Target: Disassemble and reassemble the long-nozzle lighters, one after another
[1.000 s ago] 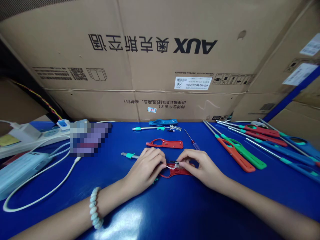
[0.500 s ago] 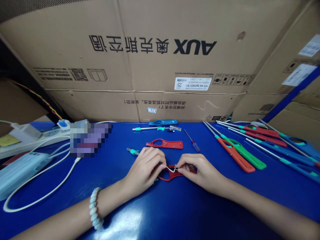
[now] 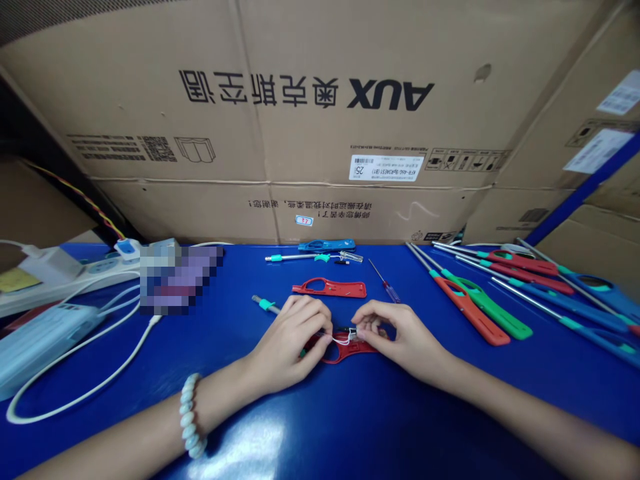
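Both hands work over a red lighter handle shell (image 3: 345, 348) lying on the blue table (image 3: 320, 413). My left hand (image 3: 293, 340) has its fingers curled on the shell's left end, where a metal tube with a teal collar (image 3: 265, 305) sticks out to the upper left. My right hand (image 3: 393, 337) pinches a small clear part with a thin white wire (image 3: 345, 337) at the shell's middle. A second red shell half (image 3: 330, 288) lies just beyond the hands.
A small screwdriver (image 3: 385, 281) and a blue shell with a tube (image 3: 320, 250) lie further back. Several long-nosed lighters (image 3: 490, 293) in red, green and blue fan out at the right. A power strip (image 3: 65, 273), white cables and a pale box (image 3: 40, 337) sit left. Cardboard boxes (image 3: 320, 120) wall the back.
The metal tube's far end swung up and to the right as my left hand shifted the shell. My right hand's pinch moved slightly left and closer to the left hand.
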A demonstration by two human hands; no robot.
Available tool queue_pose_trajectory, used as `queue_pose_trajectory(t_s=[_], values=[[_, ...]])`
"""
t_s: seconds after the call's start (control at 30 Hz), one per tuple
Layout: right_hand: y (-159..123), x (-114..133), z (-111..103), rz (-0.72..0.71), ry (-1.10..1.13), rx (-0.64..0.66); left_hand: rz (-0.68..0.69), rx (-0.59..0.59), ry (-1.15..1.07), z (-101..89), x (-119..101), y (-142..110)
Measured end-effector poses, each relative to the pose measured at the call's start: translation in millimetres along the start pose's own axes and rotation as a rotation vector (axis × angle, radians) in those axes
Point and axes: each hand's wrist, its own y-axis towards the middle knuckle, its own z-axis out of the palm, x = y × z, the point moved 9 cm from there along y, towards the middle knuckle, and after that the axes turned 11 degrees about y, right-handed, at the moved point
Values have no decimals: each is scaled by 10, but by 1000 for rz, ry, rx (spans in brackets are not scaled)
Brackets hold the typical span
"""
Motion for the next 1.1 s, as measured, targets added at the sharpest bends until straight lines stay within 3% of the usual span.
queue_pose_trajectory(t_s=[0.3, 1.1], values=[[-11, 21, -15, -23, 13, -12, 4, 37, 24, 51, 5, 2], [-65, 70, 68, -159, -195, 74, 33, 4, -20, 8, -11, -20]])
